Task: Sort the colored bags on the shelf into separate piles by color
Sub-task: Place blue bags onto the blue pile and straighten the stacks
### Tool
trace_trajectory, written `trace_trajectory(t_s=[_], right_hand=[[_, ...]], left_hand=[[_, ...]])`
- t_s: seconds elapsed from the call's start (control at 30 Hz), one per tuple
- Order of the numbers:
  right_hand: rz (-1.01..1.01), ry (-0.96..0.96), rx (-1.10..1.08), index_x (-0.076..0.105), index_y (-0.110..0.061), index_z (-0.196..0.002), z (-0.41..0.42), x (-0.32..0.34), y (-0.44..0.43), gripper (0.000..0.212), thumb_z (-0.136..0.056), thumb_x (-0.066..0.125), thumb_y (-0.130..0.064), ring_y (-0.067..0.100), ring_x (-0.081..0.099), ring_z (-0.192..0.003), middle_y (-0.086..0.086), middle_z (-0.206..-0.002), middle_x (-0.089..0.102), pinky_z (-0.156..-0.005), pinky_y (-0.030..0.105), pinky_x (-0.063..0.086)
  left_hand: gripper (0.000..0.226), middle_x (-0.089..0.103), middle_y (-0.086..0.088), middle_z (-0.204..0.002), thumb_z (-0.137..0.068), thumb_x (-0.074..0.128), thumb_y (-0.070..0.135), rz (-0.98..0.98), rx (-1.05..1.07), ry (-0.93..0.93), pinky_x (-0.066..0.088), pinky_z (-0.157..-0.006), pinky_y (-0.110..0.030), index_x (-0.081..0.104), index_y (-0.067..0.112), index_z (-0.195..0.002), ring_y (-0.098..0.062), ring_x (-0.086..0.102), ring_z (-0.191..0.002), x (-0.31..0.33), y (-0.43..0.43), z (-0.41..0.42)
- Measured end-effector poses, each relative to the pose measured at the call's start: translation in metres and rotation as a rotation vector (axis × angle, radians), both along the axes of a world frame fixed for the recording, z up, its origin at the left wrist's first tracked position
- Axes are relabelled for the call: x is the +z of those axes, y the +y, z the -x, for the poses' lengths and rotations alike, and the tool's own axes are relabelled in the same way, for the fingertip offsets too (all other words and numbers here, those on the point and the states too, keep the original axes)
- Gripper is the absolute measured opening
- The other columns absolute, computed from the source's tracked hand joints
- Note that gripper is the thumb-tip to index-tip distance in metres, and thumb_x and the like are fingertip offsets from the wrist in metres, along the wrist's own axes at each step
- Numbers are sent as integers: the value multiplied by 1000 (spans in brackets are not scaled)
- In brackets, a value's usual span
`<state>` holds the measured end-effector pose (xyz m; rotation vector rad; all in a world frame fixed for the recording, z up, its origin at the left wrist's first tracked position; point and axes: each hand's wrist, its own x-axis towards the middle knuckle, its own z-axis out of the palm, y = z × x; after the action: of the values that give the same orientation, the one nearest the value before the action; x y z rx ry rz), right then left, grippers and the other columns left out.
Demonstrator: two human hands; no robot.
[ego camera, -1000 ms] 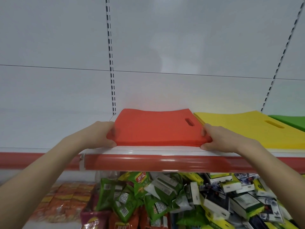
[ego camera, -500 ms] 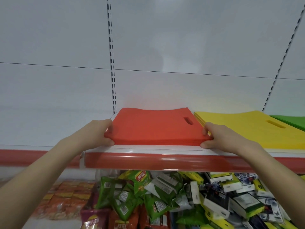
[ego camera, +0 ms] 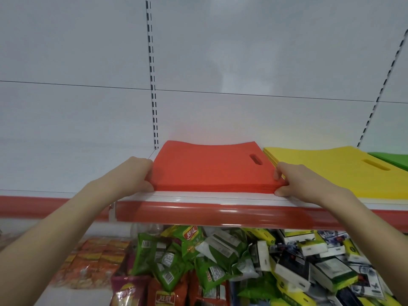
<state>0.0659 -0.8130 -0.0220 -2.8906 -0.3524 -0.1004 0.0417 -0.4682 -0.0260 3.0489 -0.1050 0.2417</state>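
1. Though a green pile (ego camera: 393,159) showed at the far 3 o'clock edge, the frame cut most of it off. The bag count in each stack couldn't be read, and the print on the lower goods was blurred.
2. The left hand (ego camera: 134,175) gripped the 9 o'clock edge of the red pile (ego camera: 212,168), fingers curled onto that side and thumb at the front corner. The fingertips were partly hidden against the stack.
3. The right hand (ego camera: 295,180) pinched the red pile's 3 o'clock front corner, with fingers (ego camera: 278,173) bent on top and the thumb low at the stack's front.
4. The red pile lay flat on the shelf (ego camera: 198,196), handle slot toward 2 o'clock. The yellow pile (ego camera: 331,173) sat just beside it at 3 o'clock.
5. The shelf had a white lip with a red front strip (ego camera: 220,214).
6. A grey-white back panel (ego camera: 220,62) with a slotted upright (ego camera: 152,74) stood at 12 o'clock.
7. At 6 o'clock, under the shelf, were jumbled snack packets (ego camera: 176,261), with boxes (ego camera: 331,272) toward 4 o'clock.
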Motion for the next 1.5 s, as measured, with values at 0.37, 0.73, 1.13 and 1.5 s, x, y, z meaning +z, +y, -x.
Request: trace_trajectory(t_s=[0.37,0.73,1.13,1.5], right_hand=[[-31,12,15,48,-17,-94,-1,2,-4,24,-83,69,-13,22,52,-80,-1,-82,51,-57,19,32],[-73,3,29,46,-17,-85,-5,1,-4,26,-81,72,-14,9,46,-62,-3,-77,48,-57,24,34],[103,16,18,44,-15,-91,-5,1,0,23,-85,66,-14,21,48,-80,2,-90,49,-60,28,31],[349,-294,-33,49,-16,-113,24,31,35,30,-93,52,-38,28,55,-105,7,-113,59,-73,31,38]], left_hand=[[15,51,-1,-78,-81,66,18,-76,-18,8,30,-54,-17,52,12,-84,-18,45,-77,2,1,-4],[33,40,11,-71,-77,72,22,18,-28,-11,26,-50,-13,40,22,-70,-14,41,-72,3,3,-1],[17,53,-2,-87,-86,61,19,-149,6,103,32,-59,-24,58,10,-101,-17,44,-82,5,-5,-3],[13,52,-5,-92,-87,58,16,-194,27,61,29,-61,-26,55,8,-96,-22,51,-91,5,-10,3]])
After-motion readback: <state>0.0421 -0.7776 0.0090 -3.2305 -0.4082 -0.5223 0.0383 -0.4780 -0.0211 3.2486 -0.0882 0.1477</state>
